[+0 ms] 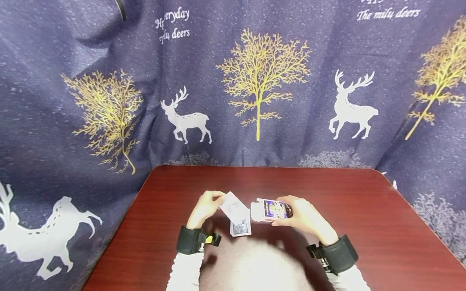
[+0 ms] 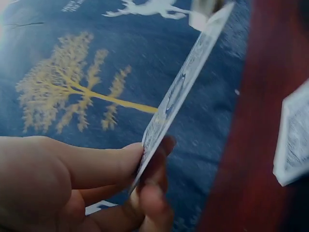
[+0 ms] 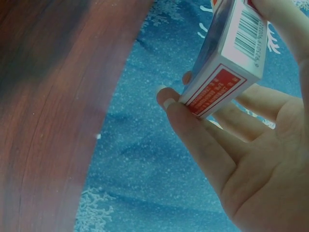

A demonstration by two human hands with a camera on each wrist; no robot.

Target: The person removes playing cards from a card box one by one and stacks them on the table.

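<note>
At lower centre of the head view, the left hand (image 1: 204, 208) pinched a tilted playing card (image 1: 233, 207) over the stack (image 1: 240, 228) on the table (image 1: 364, 210); the right hand (image 1: 303, 216) curled around the card box (image 1: 271, 210). Holding cards square would ease boxing them.

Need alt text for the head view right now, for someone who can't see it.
Over a dark red table, the left hand pinches a few playing cards above a small stack of cards lying on the wood, while the right hand holds a card box. A navy curtain with deer hangs behind.
</note>
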